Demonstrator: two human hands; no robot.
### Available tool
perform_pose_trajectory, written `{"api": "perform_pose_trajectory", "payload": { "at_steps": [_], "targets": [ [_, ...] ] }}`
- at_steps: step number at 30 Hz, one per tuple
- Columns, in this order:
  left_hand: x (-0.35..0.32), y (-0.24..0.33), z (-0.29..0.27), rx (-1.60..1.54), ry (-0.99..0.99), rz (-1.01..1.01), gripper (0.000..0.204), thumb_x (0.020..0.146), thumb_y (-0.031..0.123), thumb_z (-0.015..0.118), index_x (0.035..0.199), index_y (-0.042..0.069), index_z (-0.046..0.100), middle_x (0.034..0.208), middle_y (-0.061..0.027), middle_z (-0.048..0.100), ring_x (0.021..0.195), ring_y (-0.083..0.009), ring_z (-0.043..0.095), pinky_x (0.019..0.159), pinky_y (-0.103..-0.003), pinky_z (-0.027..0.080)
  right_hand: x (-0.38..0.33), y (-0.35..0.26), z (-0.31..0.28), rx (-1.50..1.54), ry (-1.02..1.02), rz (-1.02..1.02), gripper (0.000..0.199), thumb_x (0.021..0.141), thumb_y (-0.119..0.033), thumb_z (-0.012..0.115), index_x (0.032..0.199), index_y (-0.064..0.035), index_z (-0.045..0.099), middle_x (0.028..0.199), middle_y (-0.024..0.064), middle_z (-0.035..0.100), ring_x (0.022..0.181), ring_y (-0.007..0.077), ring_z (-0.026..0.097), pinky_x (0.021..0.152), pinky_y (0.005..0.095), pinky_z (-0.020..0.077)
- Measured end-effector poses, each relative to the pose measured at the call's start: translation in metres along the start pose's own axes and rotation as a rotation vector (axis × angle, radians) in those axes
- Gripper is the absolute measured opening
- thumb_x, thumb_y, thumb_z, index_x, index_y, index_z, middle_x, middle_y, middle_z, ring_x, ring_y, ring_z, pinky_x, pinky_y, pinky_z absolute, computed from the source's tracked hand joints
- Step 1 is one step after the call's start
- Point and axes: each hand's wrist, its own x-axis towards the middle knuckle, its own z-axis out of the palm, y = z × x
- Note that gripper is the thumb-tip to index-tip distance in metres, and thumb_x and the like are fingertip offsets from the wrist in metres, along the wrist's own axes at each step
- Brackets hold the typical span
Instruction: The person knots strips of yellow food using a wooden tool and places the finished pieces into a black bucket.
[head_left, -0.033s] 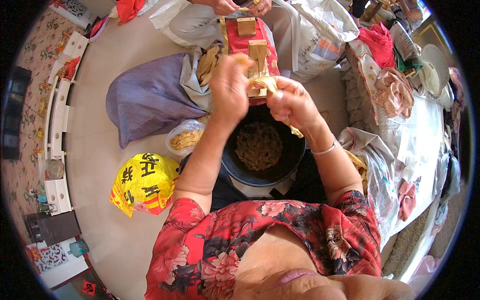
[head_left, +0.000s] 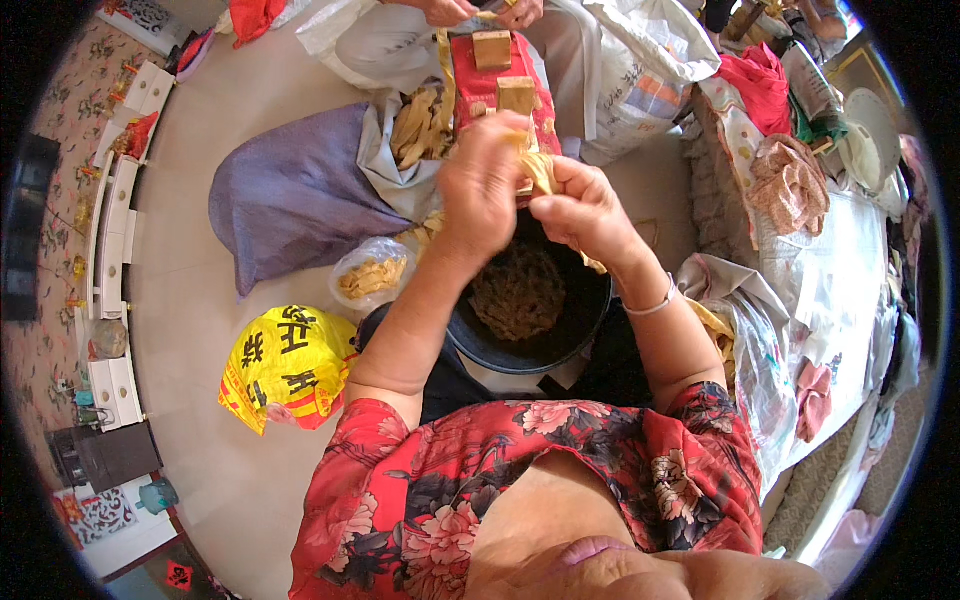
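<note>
In the head view, my right hand (head_left: 583, 208) is closed on a pale yellow, limp, leaf-like strip (head_left: 538, 172), pinched between thumb and fingers. One end of the strip hangs below that hand. My left hand (head_left: 480, 188), slightly blurred, is closed beside it, with yellow material showing at its fingertips. Both hands are raised over the far rim of a black basin (head_left: 462, 335), which holds a brown, clumpy mass (head_left: 518, 290). Just beyond my hands stands a wooden block (head_left: 515, 95) on a red-covered bench (head_left: 465, 85), partly hidden by my left hand.
Opposite me, another person's hands (head_left: 480, 10) hold a small yellow piece near a second wooden block (head_left: 492, 50). Yellow strips (head_left: 422, 125) fill a sack on the left. A plastic bag of pieces (head_left: 370, 275) and a yellow bag (head_left: 285, 365) lie nearer. White sacks (head_left: 650, 80) stand right.
My left hand has moved right and slightly down, closer to my right hand. The strip between them is now bunched more upright. My right hand has barely shifted.
</note>
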Motion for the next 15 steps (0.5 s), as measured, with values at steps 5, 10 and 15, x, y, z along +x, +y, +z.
{"api": "perform_pose_trajectory", "payload": {
  "at_steps": [5,10,15],
  "targets": [
    [-0.030,-0.002,0.010,-0.508,-0.149,-0.615,0.028,0.090,0.009,0.047,0.115,-0.001,0.052,0.112,-0.0108,0.057,0.102,-0.0174,0.054,0.088,-0.028,0.042,0.013,0.031,-0.017,-0.629,0.225,-0.217,0.020,0.087,-0.017,0.058,0.086,0.0034,0.060,0.065,0.0126,0.060,0.061,0.0097,0.054,0.058,0.0298,0.0465],
    [-0.015,-0.014,0.000,-0.110,-0.308,-0.563,0.026,0.065,0.000,0.046,0.088,-0.001,0.058,0.099,-0.0082,0.056,0.072,-0.0095,0.050,0.064,-0.024,0.044,0.017,0.026,-0.021,-0.163,0.217,0.033,0.029,0.090,-0.027,0.052,0.079,-0.0012,0.061,0.056,0.0006,0.052,0.048,0.0058,0.044,0.043,0.0224,0.0345],
    [-0.018,-0.023,0.008,0.036,-0.248,-0.146,0.018,0.064,-0.004,0.045,0.078,-0.001,0.055,0.100,-0.0149,0.055,0.072,-0.0221,0.054,0.066,-0.030,0.047,0.019,0.034,-0.039,0.564,-0.005,0.418,0.027,0.086,-0.027,0.046,0.067,-0.0087,0.049,0.047,-0.0069,0.028,0.033,0.0065,0.019,0.033,0.0227,0.0176]
  ]
}}
